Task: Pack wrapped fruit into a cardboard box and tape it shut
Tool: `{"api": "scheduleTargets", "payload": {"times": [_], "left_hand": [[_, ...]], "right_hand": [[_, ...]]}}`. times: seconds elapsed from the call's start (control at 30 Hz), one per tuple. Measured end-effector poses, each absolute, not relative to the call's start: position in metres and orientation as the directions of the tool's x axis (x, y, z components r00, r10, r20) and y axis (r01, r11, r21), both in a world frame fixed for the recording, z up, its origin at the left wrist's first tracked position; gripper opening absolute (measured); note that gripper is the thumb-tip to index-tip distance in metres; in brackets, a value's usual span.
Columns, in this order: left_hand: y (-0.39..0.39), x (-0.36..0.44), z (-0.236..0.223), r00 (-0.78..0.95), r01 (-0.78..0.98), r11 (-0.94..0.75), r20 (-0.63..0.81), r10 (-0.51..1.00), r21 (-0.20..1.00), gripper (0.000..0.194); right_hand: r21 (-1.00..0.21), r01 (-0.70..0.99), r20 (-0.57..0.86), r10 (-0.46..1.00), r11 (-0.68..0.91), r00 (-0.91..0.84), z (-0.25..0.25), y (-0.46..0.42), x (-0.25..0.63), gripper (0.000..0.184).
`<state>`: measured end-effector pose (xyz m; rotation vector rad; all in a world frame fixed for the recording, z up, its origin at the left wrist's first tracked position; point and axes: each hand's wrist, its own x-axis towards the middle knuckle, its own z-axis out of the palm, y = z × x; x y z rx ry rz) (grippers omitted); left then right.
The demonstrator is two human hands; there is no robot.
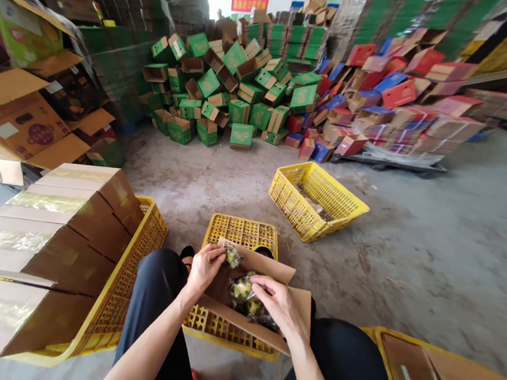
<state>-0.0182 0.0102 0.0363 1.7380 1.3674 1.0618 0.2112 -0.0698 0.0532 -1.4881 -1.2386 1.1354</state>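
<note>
An open cardboard box (281, 266) rests on an upturned yellow plastic crate (244, 231) between my knees, its flaps spread. Inside lie several clear-wrapped, yellow-green pieces that look like fruit (242, 289). My left hand (205, 268) pinches one wrapped yellow-green piece (232, 256) over the box's far left end. Over the right part of the box, my right hand (274, 301) is closed, thumb and fingertips on the plastic wrap of a piece there. Its fingers partly hide the contents, so the exact grip is hard to see.
A yellow crate (307, 232) stands ahead on the concrete floor. Taped cartons (52, 208) fill a yellow crate on my left; another crate (383, 346) holds cardboard at lower right. Piled green boxes (239, 111) and red-blue boxes (399, 93) lie farther off.
</note>
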Motion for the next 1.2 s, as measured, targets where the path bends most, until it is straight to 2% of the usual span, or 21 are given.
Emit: {"api": "scheduleTargets", "payload": {"times": [0.1, 0.17, 0.33, 0.5, 0.63, 0.73, 0.8, 0.87, 0.97, 1.03, 1.1, 1.2], "left_hand": [[0.009, -0.01, 0.033, 0.06, 0.232, -0.179, 0.17, 0.984, 0.956, 0.024], [0.006, -0.005, 0.031, 0.064, 0.144, -0.166, 0.158, 0.985, 0.975, 0.024], [-0.005, 0.004, 0.032, 0.19, 0.105, -0.23, 0.207, 0.96, 0.968, 0.022], [-0.01, 0.009, 0.026, 0.153, 0.077, -0.119, 0.106, 0.982, 0.99, 0.028], [-0.012, 0.008, 0.032, 0.25, 0.138, -0.133, 0.096, 0.964, 0.981, 0.06], [-0.014, 0.007, 0.04, 0.283, 0.201, -0.187, 0.126, 0.951, 0.962, 0.053], [-0.013, 0.006, 0.041, 0.279, 0.132, -0.113, 0.073, 0.958, 0.985, 0.052], [-0.009, 0.004, 0.039, 0.227, 0.005, 0.058, -0.057, 0.972, 0.998, 0.062], [-0.001, 0.0, 0.035, 0.125, -0.188, 0.261, -0.24, 0.963, 0.947, 0.071], [0.003, -0.003, 0.034, 0.158, -0.246, 0.339, -0.307, 0.938, 0.908, 0.073], [0.004, -0.004, 0.035, 0.244, -0.252, 0.432, -0.375, 0.894, 0.866, 0.078], [0.001, -0.003, 0.036, 0.347, -0.224, 0.538, -0.45, 0.823, 0.813, 0.082]], "right_hand": [[-0.972, 0.094, -0.22, 0.975, -0.216, -0.032, 0.048, -0.068, 0.203, 0.043], [-0.959, -0.008, -0.284, 0.959, -0.284, -0.002, 0.047, -0.068, 0.202, 0.049], [-0.933, -0.146, -0.339, 0.939, -0.328, 0.057, 0.052, -0.069, 0.206, 0.055], [-0.967, -0.123, -0.229, 0.973, -0.223, 0.04, 0.05, -0.069, 0.205, 0.049], [-0.99, -0.009, -0.141, 0.985, -0.141, 0.096, 0.049, -0.069, 0.206, 0.035], [-0.992, 0.096, -0.073, 0.993, -0.082, 0.091, 0.053, -0.071, 0.205, 0.03], [-0.992, 0.108, -0.051, 0.994, -0.061, 0.1, 0.056, -0.073, 0.205, 0.029], [-0.995, 0.083, -0.04, 0.988, -0.053, 0.15, 0.056, -0.073, 0.208, 0.029], [-0.999, 0.035, -0.022, 0.959, -0.033, 0.282, 0.052, -0.072, 0.221, 0.03], [-0.999, 0.043, 0.012, 0.946, -0.002, 0.325, 0.051, -0.071, 0.229, 0.029], [-0.997, 0.08, 0.037, 0.958, 0.015, 0.283, 0.052, -0.073, 0.231, 0.027], [-0.987, 0.151, 0.071, 0.99, 0.053, 0.12, 0.057, -0.077, 0.222, 0.025]]}}
